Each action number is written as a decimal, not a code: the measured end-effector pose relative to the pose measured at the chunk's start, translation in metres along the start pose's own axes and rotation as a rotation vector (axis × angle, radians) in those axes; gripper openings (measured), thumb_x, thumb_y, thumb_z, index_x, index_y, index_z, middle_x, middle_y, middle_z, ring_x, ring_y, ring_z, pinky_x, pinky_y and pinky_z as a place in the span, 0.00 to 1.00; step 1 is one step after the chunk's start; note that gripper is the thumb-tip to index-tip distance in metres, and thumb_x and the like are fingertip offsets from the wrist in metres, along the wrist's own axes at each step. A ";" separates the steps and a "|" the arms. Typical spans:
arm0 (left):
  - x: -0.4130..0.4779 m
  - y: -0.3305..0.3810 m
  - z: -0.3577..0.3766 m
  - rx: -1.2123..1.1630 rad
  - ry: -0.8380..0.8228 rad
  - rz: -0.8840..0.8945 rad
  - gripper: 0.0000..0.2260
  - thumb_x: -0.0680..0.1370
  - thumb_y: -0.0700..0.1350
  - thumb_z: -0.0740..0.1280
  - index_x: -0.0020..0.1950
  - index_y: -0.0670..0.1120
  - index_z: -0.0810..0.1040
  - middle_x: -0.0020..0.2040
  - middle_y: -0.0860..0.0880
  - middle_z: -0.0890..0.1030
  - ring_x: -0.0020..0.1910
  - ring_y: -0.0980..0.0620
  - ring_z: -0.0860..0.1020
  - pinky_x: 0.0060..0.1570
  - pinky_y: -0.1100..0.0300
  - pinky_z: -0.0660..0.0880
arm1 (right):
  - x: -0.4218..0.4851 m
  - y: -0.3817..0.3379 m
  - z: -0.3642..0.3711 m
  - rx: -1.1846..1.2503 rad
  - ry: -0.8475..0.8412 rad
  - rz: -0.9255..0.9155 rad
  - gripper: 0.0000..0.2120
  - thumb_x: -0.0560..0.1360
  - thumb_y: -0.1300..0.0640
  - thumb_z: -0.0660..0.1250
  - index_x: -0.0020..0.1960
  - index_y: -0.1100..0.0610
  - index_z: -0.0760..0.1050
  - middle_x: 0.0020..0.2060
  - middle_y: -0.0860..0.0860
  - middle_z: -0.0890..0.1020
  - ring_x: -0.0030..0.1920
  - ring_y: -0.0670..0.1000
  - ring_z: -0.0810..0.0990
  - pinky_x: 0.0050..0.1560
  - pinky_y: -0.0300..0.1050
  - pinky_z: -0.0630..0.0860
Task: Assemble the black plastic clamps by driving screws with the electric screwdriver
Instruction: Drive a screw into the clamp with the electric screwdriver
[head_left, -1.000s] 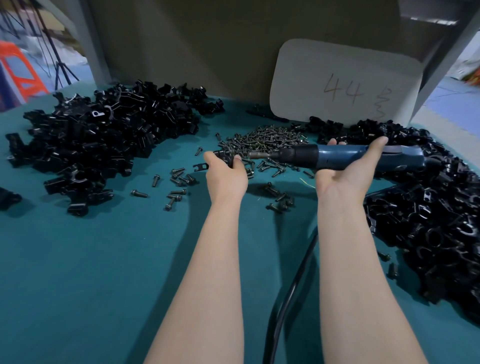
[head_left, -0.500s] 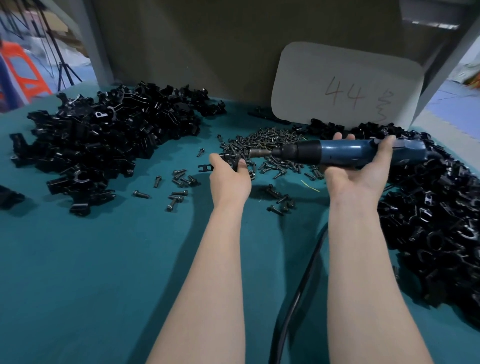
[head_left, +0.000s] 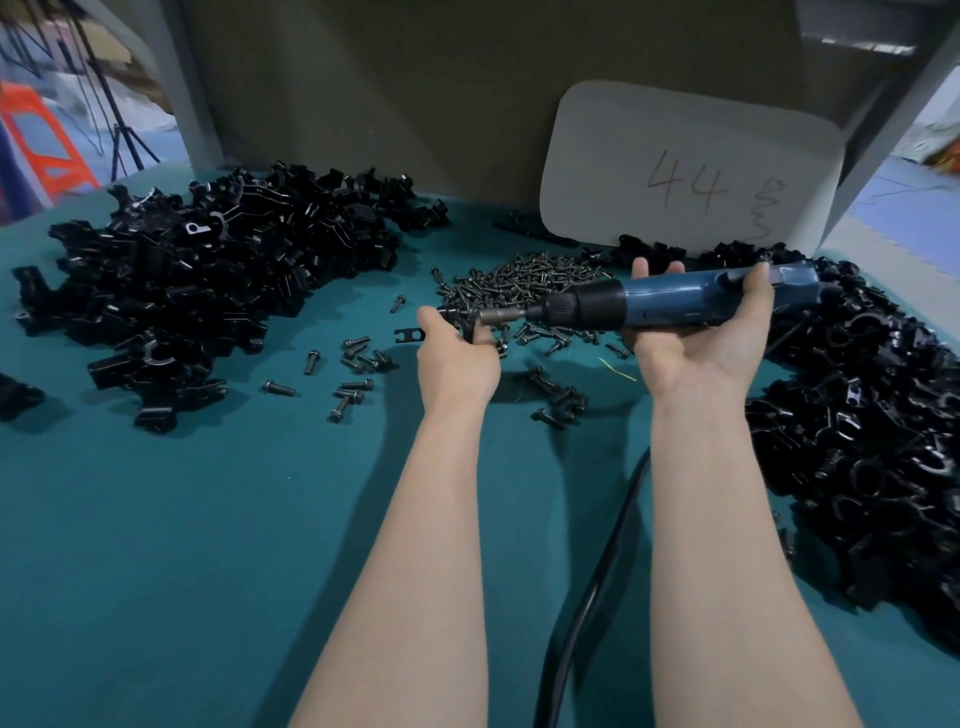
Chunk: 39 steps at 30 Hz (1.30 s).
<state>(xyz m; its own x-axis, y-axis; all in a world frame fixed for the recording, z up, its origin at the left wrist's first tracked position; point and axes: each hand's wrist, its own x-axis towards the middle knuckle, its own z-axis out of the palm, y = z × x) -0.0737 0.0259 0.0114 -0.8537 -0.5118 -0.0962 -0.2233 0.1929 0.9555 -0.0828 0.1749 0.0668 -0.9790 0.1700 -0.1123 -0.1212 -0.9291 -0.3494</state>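
The left hand (head_left: 457, 358) reaches forward, its back to the camera, with thumb and fingers closed round a small black clamp (head_left: 461, 318). How the fingers lie on the far side cannot be told. The right hand (head_left: 701, 348) is palm up and cradles the electric screwdriver (head_left: 675, 306), fingers curling over its far side and the thumb laid on the blue body near the rear. The tool lies level, pointing left, and its metal bit (head_left: 501, 315) meets the clamp in the left hand.

Both hands are raised above a teal cloth-covered table (head_left: 208, 545). Just behind them lies a heap of screws (head_left: 524, 283). Loose screws (head_left: 358, 358) are scattered to the left of the left hand, and a smaller cluster (head_left: 558, 397) lies between the two wrists. A single clamp piece (head_left: 408, 335) rests on the cloth just beside the left hand, and a thin yellow scrap (head_left: 618, 369) lies near the right hand.

A large pile of black clamps (head_left: 208, 275) fills the far left of the table, and another pile (head_left: 872, 415) runs down the right side. A black cord (head_left: 587, 597) runs along the cloth between the forearms. At the back, a white card (head_left: 685, 171) marked "44" leans against the wall
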 end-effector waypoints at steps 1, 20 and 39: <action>0.000 0.000 0.000 0.001 0.002 0.004 0.15 0.82 0.47 0.58 0.65 0.43 0.59 0.39 0.51 0.66 0.34 0.55 0.67 0.29 0.59 0.62 | 0.001 -0.001 0.001 0.018 0.007 -0.016 0.19 0.76 0.46 0.67 0.59 0.57 0.70 0.52 0.59 0.76 0.39 0.58 0.84 0.49 0.62 0.80; -0.003 0.001 0.002 0.096 0.001 0.036 0.12 0.82 0.49 0.59 0.56 0.44 0.58 0.49 0.46 0.71 0.41 0.47 0.71 0.29 0.58 0.63 | 0.001 -0.003 0.008 0.060 0.080 -0.112 0.16 0.74 0.50 0.71 0.56 0.58 0.75 0.45 0.54 0.80 0.48 0.55 0.81 0.58 0.49 0.77; -0.002 0.000 0.004 0.095 0.042 0.058 0.10 0.82 0.47 0.59 0.53 0.45 0.58 0.37 0.52 0.68 0.32 0.55 0.68 0.27 0.58 0.63 | 0.000 0.011 0.006 -0.185 0.202 -0.204 0.08 0.75 0.54 0.70 0.47 0.55 0.70 0.48 0.51 0.78 0.47 0.51 0.81 0.48 0.45 0.80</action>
<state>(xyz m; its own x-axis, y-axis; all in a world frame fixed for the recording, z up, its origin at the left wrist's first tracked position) -0.0744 0.0303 0.0103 -0.8466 -0.5315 -0.0283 -0.2198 0.3006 0.9281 -0.0852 0.1630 0.0683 -0.8831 0.4251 -0.1986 -0.2612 -0.7969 -0.5447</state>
